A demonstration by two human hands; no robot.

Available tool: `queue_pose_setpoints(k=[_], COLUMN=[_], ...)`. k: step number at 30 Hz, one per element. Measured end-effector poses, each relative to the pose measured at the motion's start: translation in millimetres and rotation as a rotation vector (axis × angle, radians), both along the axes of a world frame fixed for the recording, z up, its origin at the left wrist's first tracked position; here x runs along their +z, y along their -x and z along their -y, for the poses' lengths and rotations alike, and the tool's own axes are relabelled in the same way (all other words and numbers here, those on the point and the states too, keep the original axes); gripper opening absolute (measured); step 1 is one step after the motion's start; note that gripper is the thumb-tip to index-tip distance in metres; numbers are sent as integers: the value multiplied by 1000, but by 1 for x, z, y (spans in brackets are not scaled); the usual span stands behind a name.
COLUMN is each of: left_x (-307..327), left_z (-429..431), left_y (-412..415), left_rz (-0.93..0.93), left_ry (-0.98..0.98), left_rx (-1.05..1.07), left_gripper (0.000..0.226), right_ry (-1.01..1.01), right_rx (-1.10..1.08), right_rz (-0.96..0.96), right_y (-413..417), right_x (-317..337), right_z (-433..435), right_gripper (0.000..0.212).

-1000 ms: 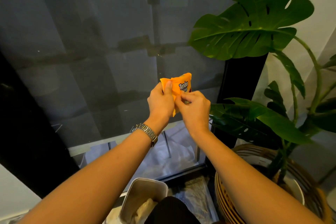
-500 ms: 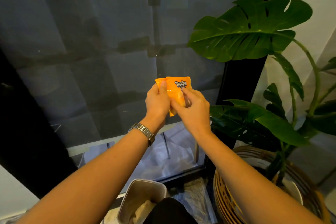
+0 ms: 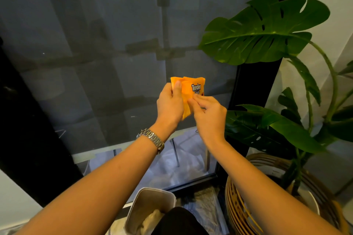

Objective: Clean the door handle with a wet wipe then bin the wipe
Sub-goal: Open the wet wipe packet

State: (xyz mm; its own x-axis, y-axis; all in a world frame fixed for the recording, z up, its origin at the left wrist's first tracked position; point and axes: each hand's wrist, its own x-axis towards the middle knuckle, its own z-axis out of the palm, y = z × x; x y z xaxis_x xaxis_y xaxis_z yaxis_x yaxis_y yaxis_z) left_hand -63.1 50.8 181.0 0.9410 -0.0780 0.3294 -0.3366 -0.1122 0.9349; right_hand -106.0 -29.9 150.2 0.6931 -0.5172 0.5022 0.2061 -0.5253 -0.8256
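An orange wet wipe pack (image 3: 193,89) with a "Tender" label is held up in front of the dark glass door (image 3: 114,63). My left hand (image 3: 169,104) grips its left side, thumb on the front. My right hand (image 3: 209,113) pinches at the pack's lower right edge with thumb and forefinger. No wipe is visible outside the pack. A small grey bin (image 3: 150,210) with crumpled paper inside stands on the floor below my arms. The door handle is out of view.
A large monstera plant (image 3: 263,30) in a woven basket (image 3: 236,202) stands at the right, close to my right arm. The black door frame (image 3: 248,86) runs behind it. A white wall lies at the far right and lower left.
The pack has turned a little more upright and face-on. My right hand's fingers have slid down from the pack's front to its lower right edge.
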Motion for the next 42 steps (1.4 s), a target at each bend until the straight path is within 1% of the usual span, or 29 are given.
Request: queue_pose_setpoints(k=[3, 5, 8, 11, 15, 19, 22, 24, 25, 27, 29, 31, 34, 36, 38, 42], left_x=[3, 4, 6, 8, 8, 7, 3, 0, -1, -2, 1, 4, 8, 6, 5, 4], left_z=[4, 6, 8, 8, 8, 9, 8, 8, 8, 4, 3, 5, 10, 11, 10, 11], left_y=[5, 9, 12, 12, 9, 6, 6, 8, 8, 4, 0, 0, 7, 11, 12, 12], left_rz=[35, 59, 89, 105, 121, 111, 110, 101, 86, 38, 12, 0, -29, -23, -2, 28], left_ry=[-39, -45, -62, -99, -123, -132, -146, -158, -152, -110, -53, -14, -18, -17, -26, -59], left_rx=[59, 82, 114, 161, 186, 186, 186, 183, 182, 185, 170, 152, 147, 139, 141, 172], left_gripper=[33, 33, 33, 33, 31, 31, 32, 33, 33, 34, 34, 35, 33, 28, 25, 30], right_ry=[-17, -38, -66, -39, 76, 148, 139, 85, 74, 86, 91, 70, -15, -29, 14, 147], right_rx=[-45, -55, -75, -142, -226, -251, -273, -308, -299, -212, -98, -47, -58, -75, -105, -164], right_rz=[60, 117, 144, 119, 83, 62, 46, 5, -18, -37, 1, 35, 81, 65, 20, -36], right_y=[1, 2, 2, 0, -3, -4, -7, -9, -9, -6, -1, 0, -5, -10, -14, -17], right_x=[-1, 1, 5, 9, 12, 13, 13, 14, 15, 14, 12, 9, 9, 9, 9, 10], right_z=[-3, -5, -10, -13, -13, -13, -11, -4, -1, 0, -7, -12, -14, -13, -13, -9], right_gripper=[27, 28, 30, 28, 25, 23, 18, 21, 22, 21, 16, 19, 20, 22, 26, 31])
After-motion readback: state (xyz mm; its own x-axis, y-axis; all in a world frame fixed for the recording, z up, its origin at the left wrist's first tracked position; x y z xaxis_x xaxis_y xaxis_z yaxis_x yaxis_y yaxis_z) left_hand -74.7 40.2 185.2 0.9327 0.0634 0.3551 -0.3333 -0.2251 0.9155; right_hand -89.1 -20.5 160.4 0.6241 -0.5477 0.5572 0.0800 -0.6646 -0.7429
